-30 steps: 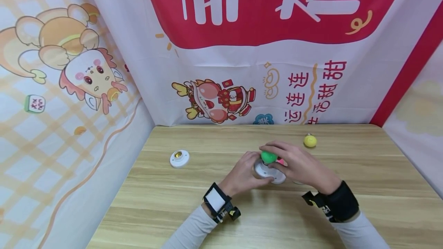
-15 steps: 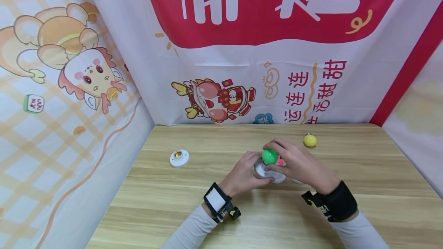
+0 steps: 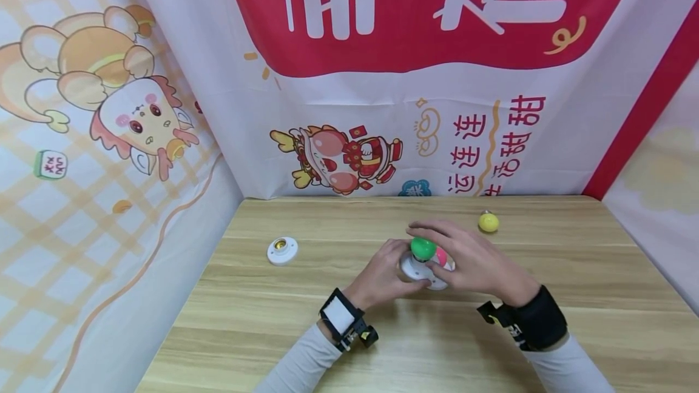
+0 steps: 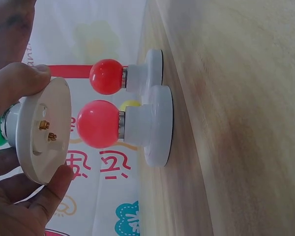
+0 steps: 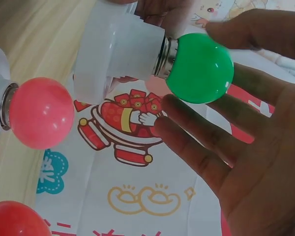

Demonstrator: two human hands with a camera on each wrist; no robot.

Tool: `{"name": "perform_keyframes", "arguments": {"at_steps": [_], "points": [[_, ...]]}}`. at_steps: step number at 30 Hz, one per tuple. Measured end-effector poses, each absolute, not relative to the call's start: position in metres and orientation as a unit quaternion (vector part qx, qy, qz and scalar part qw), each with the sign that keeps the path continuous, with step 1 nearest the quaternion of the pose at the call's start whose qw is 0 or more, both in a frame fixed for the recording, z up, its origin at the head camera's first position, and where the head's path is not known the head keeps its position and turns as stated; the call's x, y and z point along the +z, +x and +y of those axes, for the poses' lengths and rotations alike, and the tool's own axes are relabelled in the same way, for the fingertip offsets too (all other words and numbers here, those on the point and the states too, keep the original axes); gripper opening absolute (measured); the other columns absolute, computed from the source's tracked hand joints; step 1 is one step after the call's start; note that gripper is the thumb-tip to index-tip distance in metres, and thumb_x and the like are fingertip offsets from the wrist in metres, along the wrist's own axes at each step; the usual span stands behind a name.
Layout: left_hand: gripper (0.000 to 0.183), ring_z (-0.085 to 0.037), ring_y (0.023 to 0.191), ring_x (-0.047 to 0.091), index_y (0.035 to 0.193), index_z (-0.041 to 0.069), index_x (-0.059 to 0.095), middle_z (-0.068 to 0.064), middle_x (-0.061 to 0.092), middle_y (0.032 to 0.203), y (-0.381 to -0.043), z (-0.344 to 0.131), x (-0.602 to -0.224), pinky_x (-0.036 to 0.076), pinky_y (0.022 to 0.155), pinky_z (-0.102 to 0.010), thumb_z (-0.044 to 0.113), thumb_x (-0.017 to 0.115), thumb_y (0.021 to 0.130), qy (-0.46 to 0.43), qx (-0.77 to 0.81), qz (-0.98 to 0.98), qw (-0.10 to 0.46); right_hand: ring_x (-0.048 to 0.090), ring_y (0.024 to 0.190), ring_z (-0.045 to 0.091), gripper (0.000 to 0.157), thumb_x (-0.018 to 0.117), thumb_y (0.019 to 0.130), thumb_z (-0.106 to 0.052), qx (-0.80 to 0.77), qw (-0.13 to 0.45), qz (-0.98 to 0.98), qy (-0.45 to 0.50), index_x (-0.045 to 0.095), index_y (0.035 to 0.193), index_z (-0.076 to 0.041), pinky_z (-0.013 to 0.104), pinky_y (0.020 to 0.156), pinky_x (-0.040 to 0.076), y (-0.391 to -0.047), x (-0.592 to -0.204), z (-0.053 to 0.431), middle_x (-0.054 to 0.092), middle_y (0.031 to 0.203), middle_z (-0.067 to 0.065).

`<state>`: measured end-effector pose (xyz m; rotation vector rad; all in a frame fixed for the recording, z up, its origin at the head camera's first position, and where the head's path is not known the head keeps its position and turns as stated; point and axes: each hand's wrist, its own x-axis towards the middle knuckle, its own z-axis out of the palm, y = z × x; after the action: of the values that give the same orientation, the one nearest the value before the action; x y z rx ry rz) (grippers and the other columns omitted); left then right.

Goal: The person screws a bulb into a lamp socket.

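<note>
Head view: the left hand (image 3: pixel 379 279) grips the white socket (image 3: pixel 417 270) clear of the table (image 3: pixel 426 350), presumably steadying it for turning; the right hand (image 3: pixel 477 259), loosely spread, surrounds the seated green bulb (image 3: pixel 423 248), contact uncertain.

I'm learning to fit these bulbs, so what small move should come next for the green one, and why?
Probably close the right hand round the green bulb and try a gentle tightening turn: its metal collar shows outside the white socket, so it may not be fully seated. The left hand grips the socket, while the right hand is loosely spread around the bulb.
</note>
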<state>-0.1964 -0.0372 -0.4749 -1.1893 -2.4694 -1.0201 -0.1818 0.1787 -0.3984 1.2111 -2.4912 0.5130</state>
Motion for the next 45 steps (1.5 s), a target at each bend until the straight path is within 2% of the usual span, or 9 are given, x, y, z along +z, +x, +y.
{"name": "perform_keyframes", "arguments": {"at_steps": [3,7,15,22,30,34,39,42,45], "points": [[0.073,-0.01,0.121,0.045,0.142,0.018,0.043,0.003,0.053,0.135,-0.196,-0.037,-0.475,0.047,0.098,-0.025,0.048,0.072,0.082,-0.404,-0.349,-0.839,0.109,0.047,0.125,0.018,0.054,0.067,0.082,-0.021,0.181,0.158,-0.873,0.424,0.056,0.134,-0.016,0.044,0.098,0.049,-0.182,-0.398,0.178,0.054,0.136,-0.001],[0.073,-0.009,0.12,0.044,0.142,0.018,0.043,0.003,0.054,0.134,-0.196,-0.037,-0.475,0.047,0.097,-0.025,0.047,0.073,0.081,-0.406,-0.35,-0.837,0.112,0.051,0.121,0.017,0.05,0.069,0.081,-0.02,0.183,0.158,-0.875,0.42,0.059,0.13,-0.015,0.042,0.096,0.051,-0.181,-0.397,0.178,0.058,0.131,-0.001],[0.071,-0.006,0.12,0.043,0.141,0.022,0.044,0.008,0.053,0.135,-0.197,-0.037,-0.477,0.046,0.097,-0.023,0.045,0.074,0.081,-0.413,-0.352,-0.832,0.117,0.058,0.111,0.017,0.05,0.078,0.079,-0.028,0.187,0.18,-0.875,0.408,0.063,0.124,-0.013,0.037,0.088,0.055,-0.18,-0.399,0.176,0.063,0.122,0.003],[0.069,-0.007,0.118,0.045,0.139,0.019,0.047,0.006,0.055,0.132,-0.194,-0.036,-0.477,0.047,0.096,-0.021,0.043,0.075,0.08,-0.417,-0.346,-0.831,0.125,0.061,0.088,0.008,0.048,0.079,0.077,-0.038,0.188,0.202,-0.878,0.391,0.065,0.113,-0.01,0.025,0.073,0.058,-0.181,-0.402,0.176,0.065,0.106,0.001],[0.068,-0.008,0.116,0.047,0.138,0.017,0.048,0.004,0.056,0.131,-0.194,-0.035,-0.476,0.046,0.095,-0.018,0.042,0.075,0.081,-0.42,-0.335,-0.834,0.125,0.059,0.081,0.007,0.052,0.076,0.077,-0.05,0.17,0.199,-0.897,0.356,0.062,0.111,-0.013,0.026,0.069,0.058,-0.182,-0.405,0.174,0.064,0.099,-0.002],[0.069,-0.007,0.115,0.046,0.139,0.018,0.047,0.006,0.056,0.131,-0.194,-0.036,-0.475,0.047,0.095,-0.019,0.043,0.075,0.081,-0.416,-0.333,-0.838,0.12,0.062,0.087,0.01,0.061,0.07,0.079,-0.057,0.17,0.182,-0.904,0.347,0.06,0.12,-0.013,0.029,0.072,0.059,-0.182,-0.405,0.175,0.066,0.106,0.001],[0.074,-0.006,0.119,0.043,0.142,0.02,0.044,0.005,0.053,0.135,-0.195,-0.037,-0.476,0.047,0.099,-0.025,0.048,0.074,0.08,-0.412,-0.339,-0.838,0.114,0.055,0.116,0.022,0.077,0.064,0.083,-0.061,0.188,0.15,-0.902,0.359,0.043,0.144,-0.018,0.045,0.088,0.055,-0.18,-0.4,0.178,0.054,0.135,0.007],[0.074,-0.007,0.12,0.044,0.142,0.02,0.043,0.005,0.052,0.136,-0.196,-0.038,-0.476,0.046,0.099,-0.026,0.047,0.073,0.081,-0.412,-0.345,-0.836,0.112,0.047,0.126,0.025,0.071,0.069,0.085,-0.045,0.202,0.143,-0.889,0.385,0.042,0.145,-0.02,0.05,0.094,0.05,-0.179,-0.396,0.18,0.047,0.143,0.006],[0.072,-0.008,0.12,0.045,0.141,0.018,0.044,0.005,0.053,0.135,-0.198,-0.038,-0.476,0.046,0.098,-0.025,0.044,0.074,0.081,-0.413,-0.349,-0.834,0.109,0.045,0.128,0.024,0.063,0.071,0.082,-0.024,0.205,0.147,-0.874,0.415,0.048,0.141,-0.019,0.049,0.098,0.048,-0.179,-0.393,0.182,0.049,0.142,0.003]]}}
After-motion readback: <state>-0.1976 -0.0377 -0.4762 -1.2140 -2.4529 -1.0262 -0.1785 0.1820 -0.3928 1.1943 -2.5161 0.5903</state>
